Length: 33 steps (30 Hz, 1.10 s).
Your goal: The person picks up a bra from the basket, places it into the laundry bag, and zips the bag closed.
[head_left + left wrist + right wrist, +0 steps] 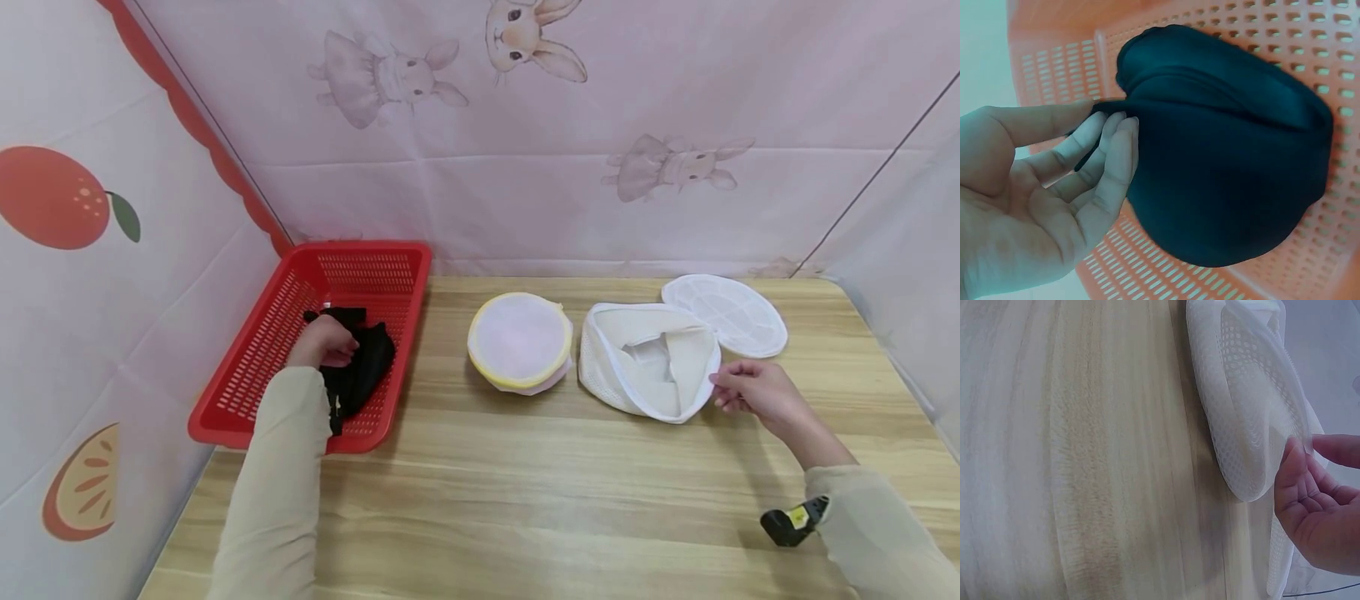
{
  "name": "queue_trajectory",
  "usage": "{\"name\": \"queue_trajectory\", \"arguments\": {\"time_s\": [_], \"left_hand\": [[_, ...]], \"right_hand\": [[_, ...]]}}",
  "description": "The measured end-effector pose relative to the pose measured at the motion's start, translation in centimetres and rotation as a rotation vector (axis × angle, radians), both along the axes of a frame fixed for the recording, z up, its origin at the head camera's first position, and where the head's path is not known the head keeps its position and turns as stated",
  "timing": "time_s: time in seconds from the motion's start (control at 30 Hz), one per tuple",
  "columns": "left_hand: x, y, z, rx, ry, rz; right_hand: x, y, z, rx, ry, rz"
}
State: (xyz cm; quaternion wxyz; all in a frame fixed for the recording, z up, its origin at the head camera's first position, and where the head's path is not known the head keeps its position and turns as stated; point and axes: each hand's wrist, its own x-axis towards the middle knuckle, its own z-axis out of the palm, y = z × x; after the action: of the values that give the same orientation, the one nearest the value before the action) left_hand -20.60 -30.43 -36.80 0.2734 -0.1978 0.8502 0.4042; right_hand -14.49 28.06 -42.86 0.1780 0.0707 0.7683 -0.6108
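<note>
A black bra (pixel 369 358), its cups folded together, lies in the red plastic basket (pixel 422 292). My left hand (pixel 324 340) reaches into the basket and pinches the bra's edge between thumb and fingers; the left wrist view shows the cup (pixel 1210 181) close up. On the table's right half stands a white mesh laundry bag (pixel 611 367), its mouth unzipped and wide. With thumb and fingertips my right hand (pixel 757 396) pinches the bag's rim. The bag's round lid (pixel 727 315) lies folded back behind it.
Between basket and white bag sits a round, pale bag with yellow trim (pixel 521 342). A wooden tabletop (pixel 525 500) carries everything, with printed cloth walls (pixel 480 200) behind and at the sides. A black strap device (pixel 795 523) is on my right wrist.
</note>
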Motion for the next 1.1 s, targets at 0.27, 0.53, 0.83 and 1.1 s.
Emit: {"name": "queue_trajectory", "arguments": {"time_s": [0.27,0.53,0.83,1.1], "left_hand": [[-0.3,0.8,-0.9,-0.063,0.033,-0.012],[-0.4,2.3,-0.8,-0.272,0.058,-0.075],[-0.4,3.5,-1.6,-0.38,0.038,-0.134],[-0.2,3.9,-1.9,-0.426,0.026,-0.217]], "right_hand": [[0.0,-0.1,0.0,-0.004,-0.003,-0.007],[-0.1,-0.4,-0.1,0.017,0.012,-0.01],[-0.2,-0.3,-0.2,0.017,0.025,-0.002],[-0.2,-0.2,-0.3,0.01,0.021,-0.001]]}}
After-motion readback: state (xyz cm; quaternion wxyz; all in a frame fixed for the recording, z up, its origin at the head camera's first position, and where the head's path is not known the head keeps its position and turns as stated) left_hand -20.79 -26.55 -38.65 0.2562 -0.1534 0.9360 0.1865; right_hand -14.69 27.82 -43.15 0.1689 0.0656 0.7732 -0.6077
